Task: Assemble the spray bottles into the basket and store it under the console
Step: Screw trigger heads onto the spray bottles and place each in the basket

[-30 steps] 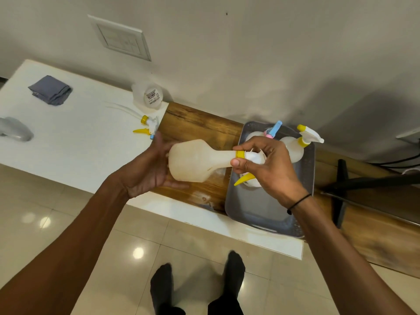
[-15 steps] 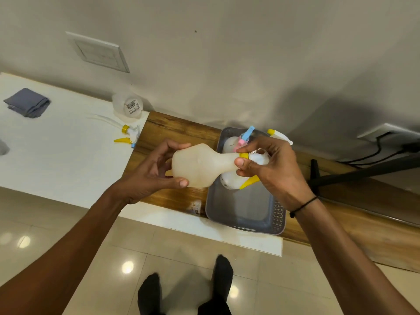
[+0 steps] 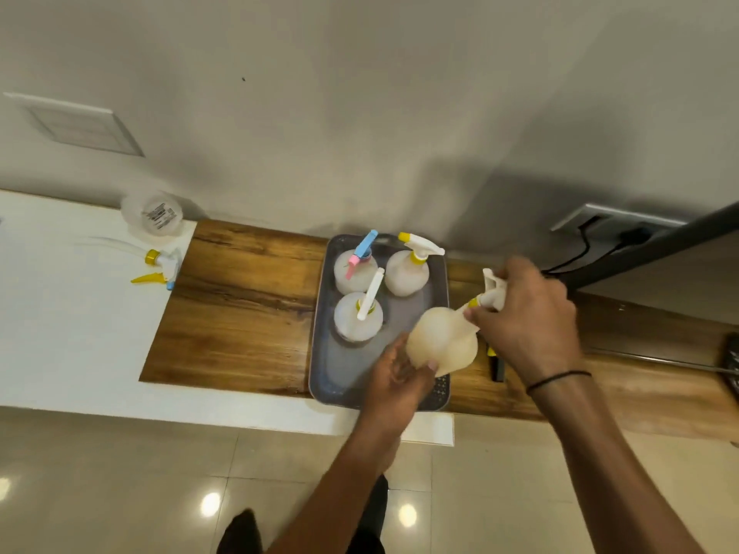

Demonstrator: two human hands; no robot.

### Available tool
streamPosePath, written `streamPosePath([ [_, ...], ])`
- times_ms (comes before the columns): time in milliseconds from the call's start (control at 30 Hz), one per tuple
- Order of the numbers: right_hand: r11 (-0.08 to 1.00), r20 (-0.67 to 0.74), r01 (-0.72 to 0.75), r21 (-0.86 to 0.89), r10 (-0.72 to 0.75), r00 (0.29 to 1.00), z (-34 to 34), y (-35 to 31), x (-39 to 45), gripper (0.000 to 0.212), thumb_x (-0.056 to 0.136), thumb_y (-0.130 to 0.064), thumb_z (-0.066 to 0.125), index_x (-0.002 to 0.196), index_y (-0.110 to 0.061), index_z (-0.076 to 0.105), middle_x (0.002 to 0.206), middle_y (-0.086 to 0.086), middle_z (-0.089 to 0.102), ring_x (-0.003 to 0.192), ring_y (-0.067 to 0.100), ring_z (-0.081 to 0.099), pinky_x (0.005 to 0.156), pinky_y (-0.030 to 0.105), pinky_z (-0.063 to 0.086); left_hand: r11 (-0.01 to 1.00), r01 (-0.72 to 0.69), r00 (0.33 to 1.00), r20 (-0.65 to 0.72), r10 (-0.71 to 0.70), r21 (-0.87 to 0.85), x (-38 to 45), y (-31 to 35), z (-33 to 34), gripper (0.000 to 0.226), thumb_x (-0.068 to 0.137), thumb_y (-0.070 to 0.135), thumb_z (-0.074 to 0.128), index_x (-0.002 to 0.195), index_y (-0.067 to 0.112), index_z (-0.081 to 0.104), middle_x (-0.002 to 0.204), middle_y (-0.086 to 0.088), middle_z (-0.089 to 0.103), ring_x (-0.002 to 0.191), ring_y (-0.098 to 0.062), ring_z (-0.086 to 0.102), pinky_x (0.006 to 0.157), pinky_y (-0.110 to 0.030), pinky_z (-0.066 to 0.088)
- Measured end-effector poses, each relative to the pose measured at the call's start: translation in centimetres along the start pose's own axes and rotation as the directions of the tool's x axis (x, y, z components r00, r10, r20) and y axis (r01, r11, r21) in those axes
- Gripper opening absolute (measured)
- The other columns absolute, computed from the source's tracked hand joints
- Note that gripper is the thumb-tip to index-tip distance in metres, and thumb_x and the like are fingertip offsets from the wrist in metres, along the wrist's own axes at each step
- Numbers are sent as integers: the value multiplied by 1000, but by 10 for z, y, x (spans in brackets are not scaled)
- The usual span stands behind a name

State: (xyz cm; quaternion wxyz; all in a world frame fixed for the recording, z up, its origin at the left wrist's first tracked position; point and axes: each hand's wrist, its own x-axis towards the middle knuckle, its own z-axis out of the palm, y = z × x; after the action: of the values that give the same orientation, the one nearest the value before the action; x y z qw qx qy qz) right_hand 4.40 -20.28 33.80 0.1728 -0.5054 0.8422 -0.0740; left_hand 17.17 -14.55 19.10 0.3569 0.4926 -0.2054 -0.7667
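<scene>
A grey basket [image 3: 322, 325] stands on the wooden console top [image 3: 240, 305] and holds three upright spray bottles: one with a blue and pink trigger [image 3: 354, 269], one with a white and yellow trigger [image 3: 408, 273], and one nearer me [image 3: 357, 319]. Over the basket's near right corner I hold a fourth translucent spray bottle [image 3: 442, 341], tilted. My left hand [image 3: 394, 379] cups its base and my right hand [image 3: 524, 317] grips its white trigger head.
On the white counter [image 3: 80, 321] at left lie a loose spray head with yellow trigger [image 3: 160, 267] and a bare bottle [image 3: 152, 213] by the wall. A dark object [image 3: 497, 367] lies right of the basket. A socket with cables [image 3: 608, 227] sits at the right.
The held bottle has moved right and down over the basket's near right corner and tilted from lying sideways towards upright. My view has shifted right.
</scene>
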Motion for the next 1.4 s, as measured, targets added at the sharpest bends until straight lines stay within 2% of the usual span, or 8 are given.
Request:
streamPosePath([
  [133,999,24,-33,-20,33,999,56,9,27,44,86,-32,79,118,-9,58,122,24,61,116,49,55,86,43,46,930,192,978,-17,-207,-312,26,-12,14,22,102,2,61,120,11,69,109,-8,73,100,-15,67,93,-32,59],
  [267,1000,28,-31,1,31,999,104,-2,49,46,89,-23,72,130,-11,55,123,24,61,116,51,57,90,51,52,878,194,966,-70,-248,-437,63,-6,13,31,107,7,52,137,1,60,113,-15,66,98,-20,63,91,-32,57],
  [400,1000,32,4,14,-5,999,131,-8,64,57,91,-13,65,144,-15,46,127,23,60,118,52,57,93,52,51,879,210,953,-109,-281,-429,86,-5,7,29,109,7,46,135,0,57,104,-15,63,92,-21,65,93,-35,58],
  [500,999,22,-15,32,14,1000,137,-8,71,58,90,-13,67,144,-14,48,130,21,59,119,51,57,93,52,52,909,248,940,-142,-309,-335,96,-13,4,30,109,11,49,133,-3,60,124,-23,64,109,-27,61,108,-42,54],
  [700,989,41,-132,66,129,991,128,-4,62,68,79,-58,76,123,-10,56,123,18,65,116,45,62,87,50,54,935,300,935,-135,-328,-189,59,-10,-20,20,107,17,56,122,8,66,126,-21,72,116,-30,70,96,-36,59],
  [833,990,-100,-116,85,124,987,119,-1,27,80,77,-65,76,131,-11,50,129,18,62,123,43,55,81,50,53,952,252,959,-83,-270,-174,21,1,-62,28,106,22,60,129,9,68,120,-14,78,112,-25,76,91,-31,62],
  [1033,990,-318,-15,137,58,946,136,-29,-45,46,84,-44,76,117,-17,55,113,10,63,105,35,55,81,51,53,950,89,982,-132,-133,-298,-4,25,-124,32,110,23,50,129,5,67,118,-21,77,111,-30,76,87,-33,63],
  [1400,943,-70,169,286,-155,985,224,-156,-74,22,93,-30,68,112,-21,61,98,0,69,96,20,64,73,30,48,978,-58,953,-303,-4,-198,9,76,-215,28,107,28,56,128,15,71,106,-12,79,95,-21,76,77,-31,59],
])
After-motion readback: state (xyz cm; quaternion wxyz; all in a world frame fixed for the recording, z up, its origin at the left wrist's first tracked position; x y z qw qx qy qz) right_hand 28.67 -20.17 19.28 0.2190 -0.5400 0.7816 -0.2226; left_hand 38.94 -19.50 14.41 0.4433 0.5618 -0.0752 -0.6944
